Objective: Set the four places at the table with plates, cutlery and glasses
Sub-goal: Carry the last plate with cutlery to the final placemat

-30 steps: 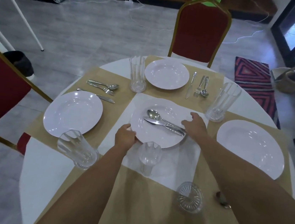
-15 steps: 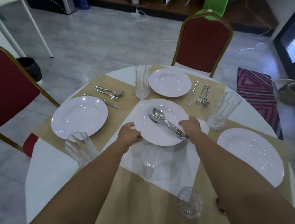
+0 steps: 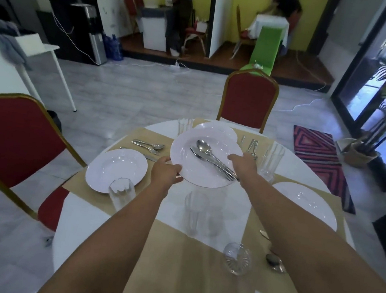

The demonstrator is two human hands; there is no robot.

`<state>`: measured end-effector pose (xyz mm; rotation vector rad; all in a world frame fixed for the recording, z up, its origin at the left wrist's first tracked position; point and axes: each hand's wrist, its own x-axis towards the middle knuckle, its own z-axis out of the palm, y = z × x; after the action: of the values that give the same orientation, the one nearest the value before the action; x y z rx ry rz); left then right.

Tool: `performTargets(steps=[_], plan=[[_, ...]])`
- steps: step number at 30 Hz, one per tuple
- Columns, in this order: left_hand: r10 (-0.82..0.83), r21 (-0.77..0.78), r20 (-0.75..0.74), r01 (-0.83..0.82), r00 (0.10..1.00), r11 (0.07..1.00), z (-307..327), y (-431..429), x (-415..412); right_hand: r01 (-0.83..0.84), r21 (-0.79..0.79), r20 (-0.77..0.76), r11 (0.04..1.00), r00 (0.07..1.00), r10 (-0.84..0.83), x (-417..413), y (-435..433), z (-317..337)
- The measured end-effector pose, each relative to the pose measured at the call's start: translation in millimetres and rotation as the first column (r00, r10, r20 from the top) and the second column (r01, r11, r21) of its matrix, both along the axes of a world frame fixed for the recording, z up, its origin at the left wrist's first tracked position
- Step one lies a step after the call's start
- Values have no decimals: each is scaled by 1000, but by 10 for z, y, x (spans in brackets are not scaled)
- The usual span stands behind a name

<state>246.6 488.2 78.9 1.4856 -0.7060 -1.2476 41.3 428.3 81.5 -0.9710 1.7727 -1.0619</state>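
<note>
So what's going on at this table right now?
A person is setting a round table. Both hands hold one white plate clear of the tabletop. The left hand grips its near-left rim and the right hand grips its right rim, by the handles of the cutlery lying on it. The left plate, far plate and right plate already sit at their places.

**Two bare arms**

Both arms are uncovered from the bottom edge of the view to the fingers. The left forearm [image 3: 115,234] and the right forearm [image 3: 310,233] look thick close to the camera and narrow toward the wrists. The left grip [image 3: 165,172] and the right grip [image 3: 243,163] are bare hands with rounded knuckles. Blur hides finer detail such as nails.
</note>
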Motion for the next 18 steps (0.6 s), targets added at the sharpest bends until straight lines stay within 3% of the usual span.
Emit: performTargets(steps=[9,13,18], plan=[[-37,-82,3,37,999,996,372,1113,132,112,-10,124,994,986,-110,189,1264,439],[-76,-54,48,79,996,995,337,1646,192,155,102,100,983,981,-165,270,1862,474],[-103,-7,83,104,991,995,244,2158,243,180,187,200,966,956,-217,336,2423,363]])
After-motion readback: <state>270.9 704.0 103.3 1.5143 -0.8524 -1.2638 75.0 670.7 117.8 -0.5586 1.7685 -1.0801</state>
